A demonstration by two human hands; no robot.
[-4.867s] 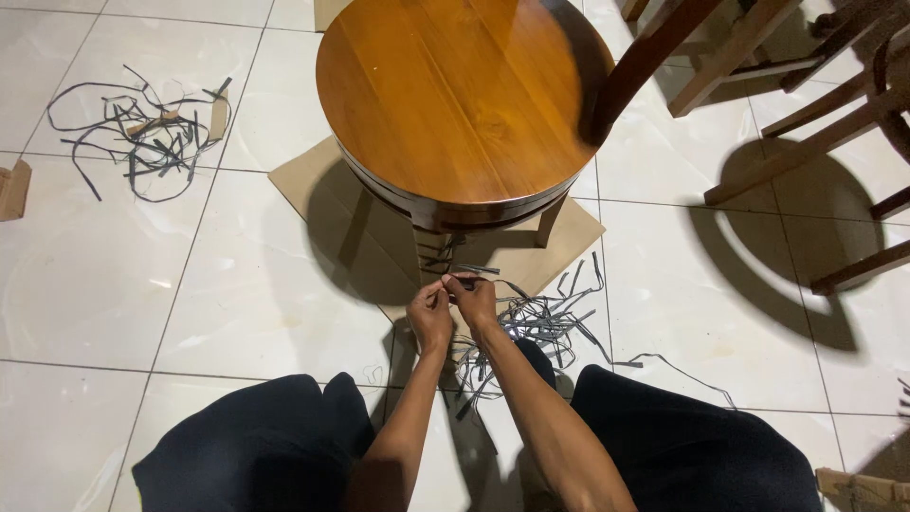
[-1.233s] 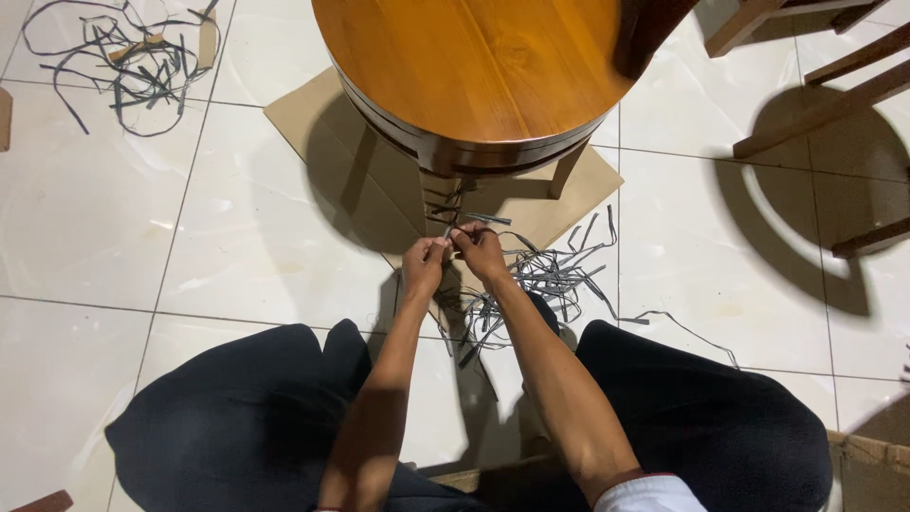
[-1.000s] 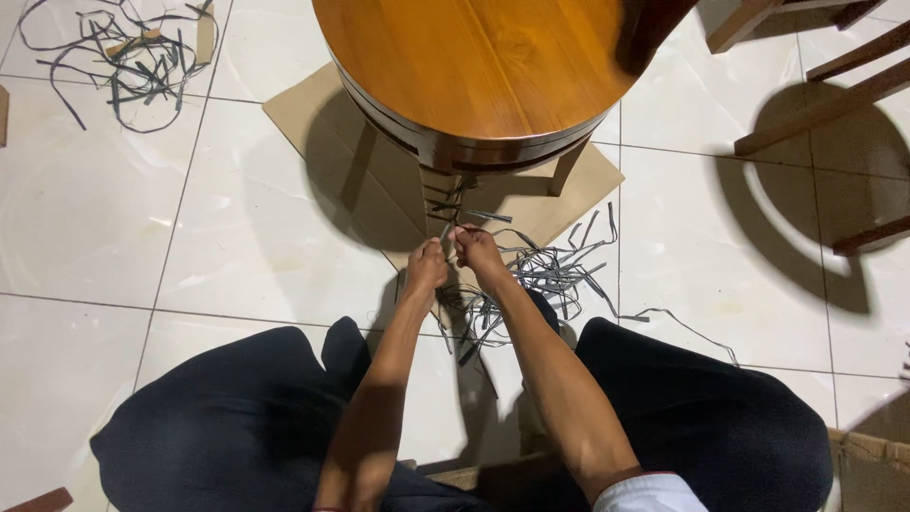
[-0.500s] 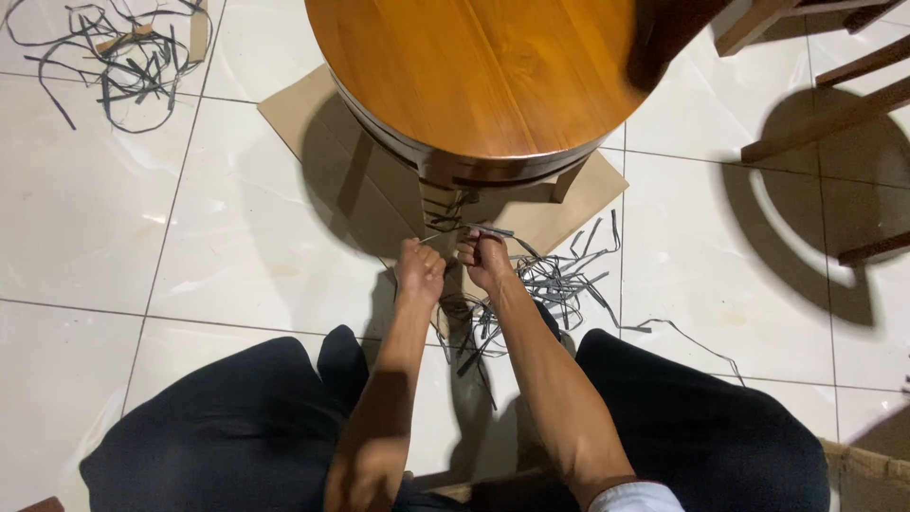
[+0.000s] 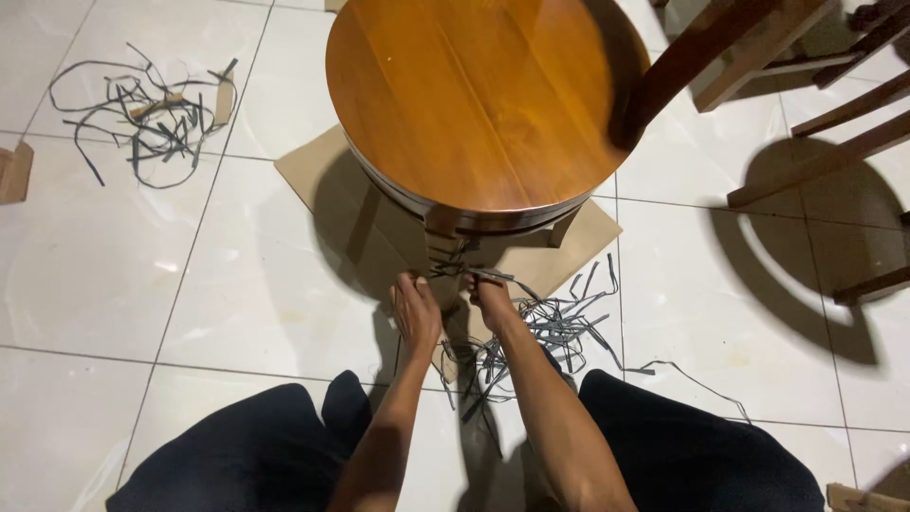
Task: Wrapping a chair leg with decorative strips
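Two hands meet at the foot of a round wooden stool. The left hand [image 5: 417,311] rests against the stool leg [image 5: 442,248], fingers curled loosely around it; whether it pinches a strand I cannot tell. The right hand [image 5: 491,296] is closed on the end of a flat dark strip [image 5: 489,275], which runs from the fingertips across to the leg, where a few turns of strip already show as dark bands. Judging by this, the work in hand is wrapping the leg, and it looks to be only partly bound. The next move would call for keeping the strip taut while passing it behind the leg, with the left hand steadying the turns so they do not slip.

Just beyond the right wrist lies a loose tangle of strips [image 5: 545,337] on the tiled floor [image 5: 142,275]. The stool's seat [image 5: 479,95] stands on a sheet of cardboard [image 5: 318,175]. Another pile of strips [image 5: 156,118] lies well apart to the left, and chair legs [image 5: 815,104] stand at the right.
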